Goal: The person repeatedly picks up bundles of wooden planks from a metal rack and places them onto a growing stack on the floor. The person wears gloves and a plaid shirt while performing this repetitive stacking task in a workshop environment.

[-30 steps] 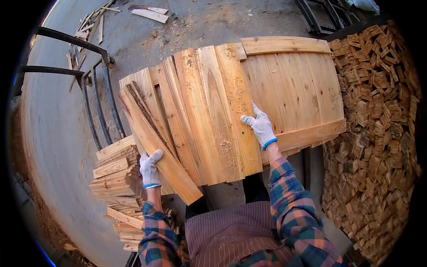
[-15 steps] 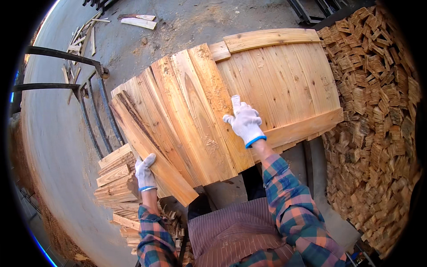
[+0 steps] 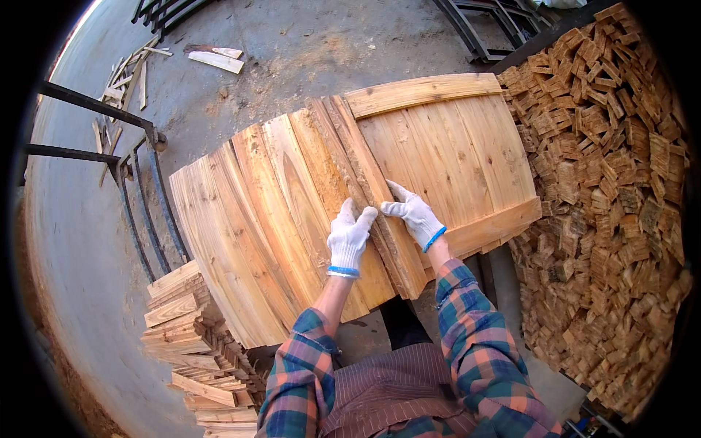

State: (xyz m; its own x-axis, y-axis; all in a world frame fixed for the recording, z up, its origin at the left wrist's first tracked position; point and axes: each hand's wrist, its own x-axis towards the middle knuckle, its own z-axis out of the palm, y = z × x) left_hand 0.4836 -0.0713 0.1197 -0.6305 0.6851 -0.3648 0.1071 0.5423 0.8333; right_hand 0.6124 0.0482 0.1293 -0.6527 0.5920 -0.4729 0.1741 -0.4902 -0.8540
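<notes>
A loose wooden plank (image 3: 403,252) with a rough, bark-like edge lies slantwise over a row of pale boards (image 3: 270,212). From its left side my left hand (image 3: 347,237), in a white glove with a blue cuff, takes hold of the plank with thumb and fingers. My right hand (image 3: 416,217), gloved the same way, grips it from the right, the thumb on top. Some fingertips are hidden by the wood. To the right lies a board panel (image 3: 445,153) with one batten (image 3: 423,93) along its far edge and another batten (image 3: 493,225) along its near edge.
A large heap of small wood blocks (image 3: 584,233) fills the right side. Stacked planks (image 3: 175,314) stand at lower left, near a black metal frame (image 3: 146,197). Wood scraps (image 3: 215,58) lie on the floor beyond, with more metal frames (image 3: 489,29) at the far right.
The rough-edged plank has moved from the left end of the boards to the right, beside the panel. My left hand went with it, and my right hand now grips it too.
</notes>
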